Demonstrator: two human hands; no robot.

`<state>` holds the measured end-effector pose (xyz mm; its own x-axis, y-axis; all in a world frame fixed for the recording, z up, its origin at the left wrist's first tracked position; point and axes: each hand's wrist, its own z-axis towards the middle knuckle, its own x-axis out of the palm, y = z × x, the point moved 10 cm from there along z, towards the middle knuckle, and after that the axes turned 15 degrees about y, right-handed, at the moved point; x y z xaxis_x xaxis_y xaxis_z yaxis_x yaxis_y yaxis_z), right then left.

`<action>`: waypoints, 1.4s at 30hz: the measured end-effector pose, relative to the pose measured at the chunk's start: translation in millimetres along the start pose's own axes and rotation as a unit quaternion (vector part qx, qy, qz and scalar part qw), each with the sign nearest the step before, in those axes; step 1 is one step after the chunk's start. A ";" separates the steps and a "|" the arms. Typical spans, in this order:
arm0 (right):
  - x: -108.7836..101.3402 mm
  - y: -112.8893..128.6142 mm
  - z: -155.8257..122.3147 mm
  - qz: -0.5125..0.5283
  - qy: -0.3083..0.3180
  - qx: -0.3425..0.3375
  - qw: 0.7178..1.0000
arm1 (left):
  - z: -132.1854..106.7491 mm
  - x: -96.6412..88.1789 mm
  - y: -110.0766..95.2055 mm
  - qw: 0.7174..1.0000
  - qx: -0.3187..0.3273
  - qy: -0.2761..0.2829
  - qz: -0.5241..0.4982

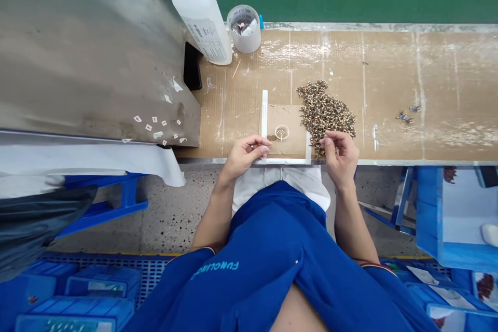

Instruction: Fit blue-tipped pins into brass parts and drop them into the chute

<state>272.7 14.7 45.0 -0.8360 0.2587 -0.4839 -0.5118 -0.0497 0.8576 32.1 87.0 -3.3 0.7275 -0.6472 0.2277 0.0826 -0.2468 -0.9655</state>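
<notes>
My left hand (246, 154) is over the front edge of the bench, thumb and forefinger drawn together. Anything in that pinch is too small to make out. Just to its right, a small clear round dish (282, 132) with a few thin pale pieces in it rests on a cardboard square (290, 114). My right hand (342, 156) hovers at the near side of a heap of tiny brown and gold parts (324, 109). Its fingertips are pressed together too, and whatever they hold is hidden.
White tape strips (264, 114) border the cardboard. Behind stand a white bottle with blue cap (204, 21) and a tape roll (249, 39) with scraps inside. A metal box (116, 62) fills the left. Small bluish parts (406, 116) lie right. Blue crates (430, 212) stand below.
</notes>
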 end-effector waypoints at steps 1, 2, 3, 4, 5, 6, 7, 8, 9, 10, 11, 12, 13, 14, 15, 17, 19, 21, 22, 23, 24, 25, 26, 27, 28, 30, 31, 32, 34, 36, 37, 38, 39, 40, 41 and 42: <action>1.3 6.7 0.6 -0.031 0.000 -0.011 0.999 | 1.1 2.0 4.3 1.000 -0.010 0.001 -0.009; 1.7 12.3 1.3 -0.062 -0.006 -0.025 0.998 | 1.7 2.8 7.6 1.000 -0.017 -0.002 -0.015; 2.2 17.0 2.1 -0.092 -0.014 -0.041 0.995 | 2.0 2.4 10.0 1.000 -0.021 -0.011 -0.020; 3.8 20.4 3.0 -0.119 -0.019 -0.060 0.991 | 2.0 0.9 11.8 0.999 -0.022 -0.023 -0.021; 6.5 22.1 3.6 -0.146 -0.023 -0.077 0.986 | 1.8 -1.1 13.2 0.999 -0.023 -0.037 -0.019; 10.0 22.4 3.9 -0.172 -0.025 -0.091 0.980 | 1.6 -3.2 14.1 0.998 -0.023 -0.050 -0.016; 13.7 21.3 3.9 -0.199 -0.028 -0.100 0.974 | 1.5 -5.0 14.7 0.998 -0.023 -0.060 -0.012; 17.0 19.0 3.6 -0.223 -0.032 -0.103 0.969 | 1.4 -6.6 15.0 0.997 -0.023 -0.067 -0.008; 19.8 15.8 3.4 -0.244 -0.035 -0.100 0.964 | 1.4 -7.7 15.2 0.997 -0.023 -0.071 -0.005; 21.9 12.7 3.2 -0.260 -0.039 -0.094 0.960 | 1.5 -8.6 15.2 0.997 -0.024 -0.072 -0.004; 23.4 10.3 3.3 -0.273 -0.043 -0.087 0.957 | 1.7 -9.1 15.0 0.997 -0.024 -0.072 -0.002; 24.8 8.3 4.1 -0.284 -0.044 -0.080 0.955 | 1.8 -9.5 14.6 0.997 -0.023 -0.070 0.000; 26.1 6.4 5.8 -0.293 -0.043 -0.069 0.952 | 2.0 -9.7 14.1 0.997 -0.022 -0.069 0.002; 27.2 4.7 8.3 -0.303 -0.041 -0.058 0.951 | 2.1 -9.7 13.8 0.998 -0.022 -0.067 0.006; 27.9 3.3 11.4 -0.309 -0.038 -0.046 0.949 | 2.2 -9.6 13.6 0.998 -0.021 -0.065 0.010; 27.2 1.5 17.8 -0.309 -0.038 -0.027 0.950 | 2.4 -9.4 12.6 0.998 -0.015 -0.061 0.019; 23.1 2.3 22.2 -0.290 -0.050 -0.022 0.955 | 2.4 -9.1 8.5 0.998 0.009 -0.056 0.033; 16.6 4.0 23.3 -0.263 -0.067 -0.023 0.962 | 2.2 -8.4 1.0 0.996 0.050 -0.049 0.052; 12.7 4.8 22.5 -0.249 -0.076 -0.023 0.965 | 1.9 -7.8 -2.8 0.995 0.071 -0.045 0.062; 8.4 5.6 20.7 -0.233 -0.085 -0.022 0.968 | 1.7 -7.2 -5.8 0.993 0.087 -0.039 0.070; 3.7 6.3 18.1 -0.217 -0.096 -0.022 0.971 | 1.5 -6.6 -8.0 0.992 0.098 -0.034 0.077; -0.9 6.9 14.8 -0.201 -0.107 -0.021 0.974 | 1.6 -6.0 -9.4 0.991 0.103 -0.029 0.084; -5.4 7.7 10.8 -0.187 -0.119 -0.020 0.975 | 1.7 -5.3 -10.4 0.990 0.105 -0.023 0.092; -9.7 8.9 6.3 -0.179 -0.132 -0.020 0.975 | 1.8 -4.2 -11.4 0.989 0.107 -0.017 0.101; -12.9 10.6 1.8 -0.176 -0.143 -0.021 0.974 | 1.9 -3.2 -12.6 0.988 0.108 -0.012 0.112; -13.3 16.7 -5.8 -0.177 -0.149 -0.037 0.972 | 2.0 -1.5 -13.8 0.986 0.109 -0.004 0.123; -9.4 21.1 -7.9 -0.176 -0.137 -0.055 0.973 | 2.2 -1.0 -13.2 0.987 0.105 -0.003 0.122; -2.5 26.0 -8.8 -0.169 -0.113 -0.078 0.976 | 2.5 -1.1 -11.8 0.988 0.097 -0.003 0.120; 19.1 35.4 -7.4 -0.143 -0.035 -0.121 0.982 | 2.9 -1.8 -8.5 0.989 0.078 -0.009 0.122; 44.7 40.2 -3.5 -0.122 0.051 -0.131 0.983 | 2.8 -1.9 -7.3 0.987 0.066 -0.016 0.144; 56.6 40.7 -1.1 -0.116 0.087 -0.123 0.982 | 2.4 -1.8 -7.4 0.985 0.063 -0.020 0.158; 66.9 40.6 1.4 -0.114 0.116 -0.113 0.980 | 2.0 -1.4 -7.8 0.983 0.062 -0.022 0.170; 74.9 40.5 3.8 -0.113 0.135 -0.105 0.979 | 1.6 -1.2 -8.0 0.982 0.062 -0.024 0.180; 80.4 40.6 6.2 -0.112 0.146 -0.099 0.978 | 1.1 -1.0 -8.2 0.980 0.062 -0.026 0.186; 83.8 41.3 8.5 -0.109 0.149 -0.099 0.978 | 0.6 -0.7 -8.5 0.979 0.064 -0.028 0.191; 85.5 42.1 10.7 -0.107 0.148 -0.100 0.978 | 0.1 -0.4 -8.8 0.978 0.067 -0.029 0.195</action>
<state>181.8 45.0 41.6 -0.7107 -0.0062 -0.7035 -0.6852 -0.2208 0.6941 31.1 89.5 5.1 0.7583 -0.6308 -0.1648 -0.1233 0.1094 -0.9863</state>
